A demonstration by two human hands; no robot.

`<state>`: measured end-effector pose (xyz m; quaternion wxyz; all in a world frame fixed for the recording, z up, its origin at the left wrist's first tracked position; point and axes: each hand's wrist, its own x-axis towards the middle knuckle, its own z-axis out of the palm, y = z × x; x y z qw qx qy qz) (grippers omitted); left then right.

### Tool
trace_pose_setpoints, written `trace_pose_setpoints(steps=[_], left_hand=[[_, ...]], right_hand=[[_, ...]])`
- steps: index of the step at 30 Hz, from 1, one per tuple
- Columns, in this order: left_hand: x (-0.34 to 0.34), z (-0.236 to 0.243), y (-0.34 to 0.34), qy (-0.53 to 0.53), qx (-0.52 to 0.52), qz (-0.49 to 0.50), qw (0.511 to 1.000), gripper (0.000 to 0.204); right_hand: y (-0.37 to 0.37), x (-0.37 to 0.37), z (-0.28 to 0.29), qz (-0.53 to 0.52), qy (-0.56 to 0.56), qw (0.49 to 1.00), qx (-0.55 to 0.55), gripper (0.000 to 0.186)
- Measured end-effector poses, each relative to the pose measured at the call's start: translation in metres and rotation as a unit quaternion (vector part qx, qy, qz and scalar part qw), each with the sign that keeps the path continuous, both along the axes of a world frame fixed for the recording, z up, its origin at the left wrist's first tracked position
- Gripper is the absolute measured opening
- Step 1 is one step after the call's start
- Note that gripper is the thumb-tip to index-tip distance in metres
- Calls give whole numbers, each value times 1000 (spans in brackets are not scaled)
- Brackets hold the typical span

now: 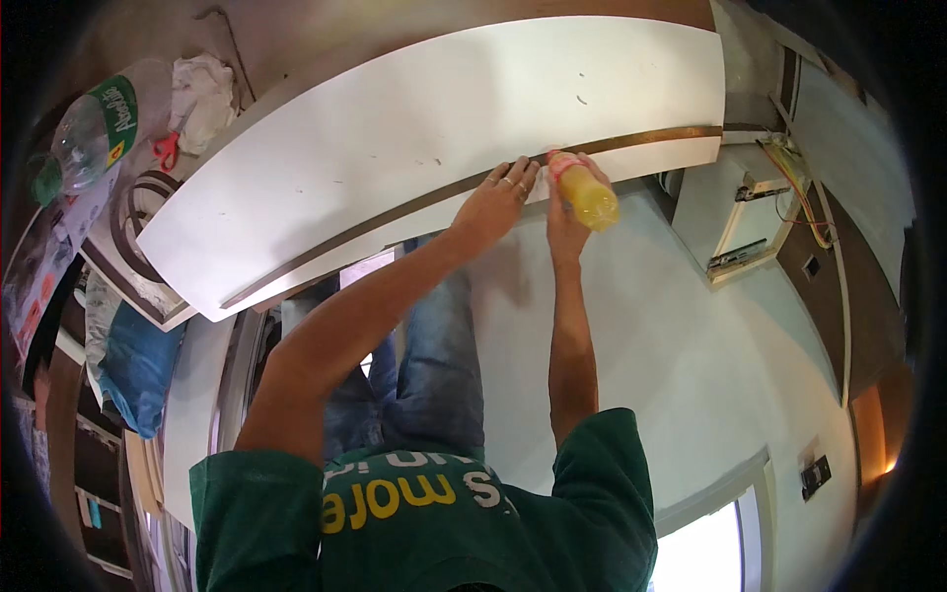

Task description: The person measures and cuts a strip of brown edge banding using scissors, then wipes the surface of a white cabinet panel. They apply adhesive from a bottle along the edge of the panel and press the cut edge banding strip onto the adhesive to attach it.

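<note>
A long white board point(473, 99) lies across in front of me, with a narrow brown edging strip point(395, 215) running along its near side. My left hand point(499, 195) rests on the strip near its middle, fingers stretched out flat. Just to its right, my right hand point(570, 219) is wrapped round a small clear bottle of yellow liquid point(584, 192). The bottle is tilted, its pinkish top end pointing down at the strip beside my left fingertips. Whether the tip touches the strip I cannot tell.
At the far left lie a large clear plastic bottle point(87, 138), red-handled scissors point(166, 150), a crumpled white cloth point(205, 104) and a coil of brown strip point(133, 222). A blue bag point(143, 360) hangs below them. A white cabinet box point(725, 212) with loose wires point(804, 202) stands at the right.
</note>
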<state>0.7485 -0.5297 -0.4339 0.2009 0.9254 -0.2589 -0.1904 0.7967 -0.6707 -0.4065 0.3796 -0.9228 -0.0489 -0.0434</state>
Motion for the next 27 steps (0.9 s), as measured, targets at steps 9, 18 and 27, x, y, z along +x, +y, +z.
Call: trace_pose_setpoints(steps=[9, 18, 27], left_hand=[[-4, -2, 0, -3, -23, 20, 1000, 54], [-6, 1, 3, -1, -44, 38, 998, 52], [-15, 6, 25, 63, -71, 37, 995, 47]], right_hand=[[-15, 2, -5, -80, 63, 995, 10, 38], [-3, -1, 11, -74, 65, 994, 45, 37], [-2, -2, 4, -101, 75, 989, 73, 42]])
